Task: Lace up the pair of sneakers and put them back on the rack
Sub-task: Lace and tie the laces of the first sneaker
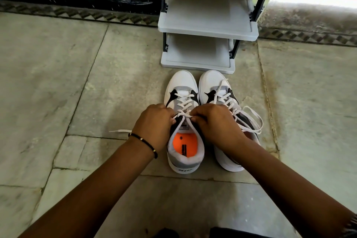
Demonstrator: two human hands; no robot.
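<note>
Sneakers sit side by side on the stone floor [77,83] just in front of the shoe rack [207,27], toes pointing at its lowest shelf. The left sneaker [185,141] is white with grey panels and black star-shaped patches, its padded collar open on a bright orange insole. Flat white laces [185,102] criss-cross its tongue; both hands pinch them at the top eyelets. The left hand [154,123] is curled tight on one strand, whose free end trails out over the floor past the wrist, which wears a thin black beaded bracelet [144,146]. The right hand [214,123] is closed on the other strand and lies across the right sneaker [218,91], hiding that shoe's middle and collar. The right sneaker's own laces [249,120] hang in loose loops off its outer side onto the floor. The rack has smooth pale-grey plastic shelves with raised rims, carried on black posts, and stands against a wall with a dark, scuffed skirting band. The floor is large mottled grey-green slabs with dark joints.
</note>
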